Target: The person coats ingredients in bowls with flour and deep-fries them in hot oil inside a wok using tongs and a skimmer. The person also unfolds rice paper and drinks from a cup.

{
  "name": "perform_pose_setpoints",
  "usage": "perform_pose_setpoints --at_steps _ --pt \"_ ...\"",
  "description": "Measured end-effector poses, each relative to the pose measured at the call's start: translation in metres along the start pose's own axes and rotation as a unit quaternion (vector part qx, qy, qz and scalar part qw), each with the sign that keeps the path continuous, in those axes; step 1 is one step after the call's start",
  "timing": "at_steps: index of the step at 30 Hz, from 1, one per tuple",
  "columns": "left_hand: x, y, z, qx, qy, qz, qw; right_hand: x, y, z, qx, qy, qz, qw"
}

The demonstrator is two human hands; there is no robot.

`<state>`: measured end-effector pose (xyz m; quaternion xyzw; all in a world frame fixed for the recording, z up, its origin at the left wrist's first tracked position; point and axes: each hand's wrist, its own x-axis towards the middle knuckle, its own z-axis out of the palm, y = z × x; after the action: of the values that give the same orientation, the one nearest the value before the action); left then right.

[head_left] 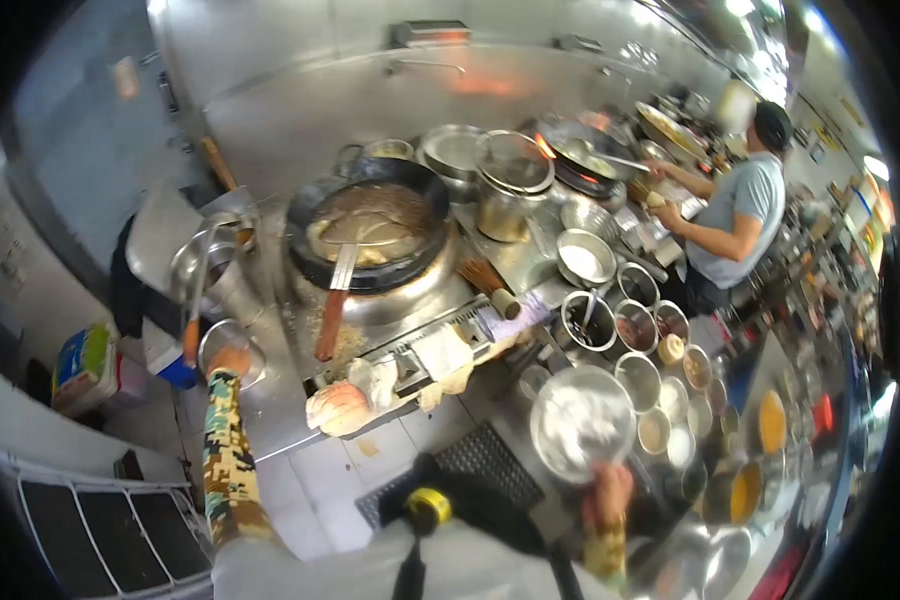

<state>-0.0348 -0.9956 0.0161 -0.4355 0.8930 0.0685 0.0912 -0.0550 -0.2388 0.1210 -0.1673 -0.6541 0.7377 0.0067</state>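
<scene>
My left hand [232, 360] is at the mouth of a small metal pot [254, 372] on the left end of the steel counter; its fingers are down in the pot and too blurred to make out. At the lower right my right hand [608, 496] is closed on the near rim of a round metal bowl [582, 425], whose bright inside faces up. Left of centre, a black wok [302, 252] sits on the stove with brown bubbling liquid and pale food in it. A wire skimmer with a wooden handle [332, 325] rests across the wok's near edge.
A person [740, 215] in a grey shirt works at another wok [610, 140], where flames show. Seasoning containers [640, 380] crowd the right side. Stacked metal pots [505, 205] stand between the woks. Folded cloths [440, 355] lie along the counter's front edge. A black mat [485, 460] covers the tiles.
</scene>
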Motion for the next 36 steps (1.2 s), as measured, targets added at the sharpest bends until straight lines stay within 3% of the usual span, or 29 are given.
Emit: perform_pose_setpoints --at_steps 2,3,6,8,9,10,11,14,15,16,20,21,25,30,32,34,36 --pt "0.003 -0.003 -0.002 -0.014 -0.007 -0.011 1.0 0.023 -0.034 0.056 -0.083 -0.045 0.114 0.989" --pt "0.005 -0.003 -0.002 -0.017 -0.009 -0.01 1.0 0.055 -0.002 0.064 -0.008 -0.081 0.102 0.991" --pt "0.011 0.005 0.001 -0.033 -0.011 0.003 0.999 0.104 -0.024 0.153 0.021 -0.178 0.128 0.975" --pt "0.019 0.013 0.004 -0.047 -0.014 0.006 0.999 0.158 0.002 0.202 0.044 -0.169 0.096 0.98" --pt "0.019 0.016 0.004 -0.053 -0.016 0.005 0.998 0.155 -0.029 0.227 0.1 -0.173 0.111 0.974" --pt "0.014 0.013 -0.001 -0.059 -0.013 -0.003 0.998 0.201 0.01 0.245 0.057 -0.151 0.065 0.985" --pt "0.004 0.005 -0.009 -0.067 -0.011 -0.016 0.998 0.215 0.007 0.264 0.06 -0.158 0.056 0.984" --pt "-0.051 -0.007 -0.042 -0.08 -0.008 -0.061 0.995 0.242 -0.018 0.272 0.07 -0.168 0.063 0.981" --pt "-0.041 -0.029 -0.025 -0.039 0.08 -0.044 0.995 0.25 -0.021 0.268 0.075 -0.166 0.067 0.981" --pt "-0.044 -0.057 -0.01 -0.03 0.107 -0.065 0.992 0.258 -0.02 0.267 0.098 -0.149 0.07 0.981" --pt "-0.104 -0.039 -0.041 -0.006 0.258 -0.036 0.966 0.254 -0.05 0.259 0.092 -0.166 0.056 0.98" --pt "-0.121 -0.026 -0.065 -0.044 0.253 -0.016 0.966 0.259 -0.051 0.256 0.068 -0.194 0.053 0.977" --pt "-0.193 0.126 -0.174 -0.234 0.226 0.157 0.933 0.271 -0.057 0.265 0.031 -0.267 0.066 0.961" --pt "-0.202 0.307 -0.201 -0.186 0.169 0.36 0.898 0.286 -0.042 0.292 0.047 -0.333 0.089 0.937" --pt "-0.201 0.356 -0.196 -0.105 0.179 0.318 0.925 0.288 -0.031 0.299 0.053 -0.335 0.067 0.938" --pt "-0.187 0.387 -0.19 -0.072 0.151 0.342 0.925 0.289 -0.027 0.305 0.065 -0.331 0.065 0.939" --pt "-0.185 0.407 -0.188 -0.036 0.191 0.357 0.914 0.294 -0.027 0.31 0.053 -0.319 0.062 0.944"
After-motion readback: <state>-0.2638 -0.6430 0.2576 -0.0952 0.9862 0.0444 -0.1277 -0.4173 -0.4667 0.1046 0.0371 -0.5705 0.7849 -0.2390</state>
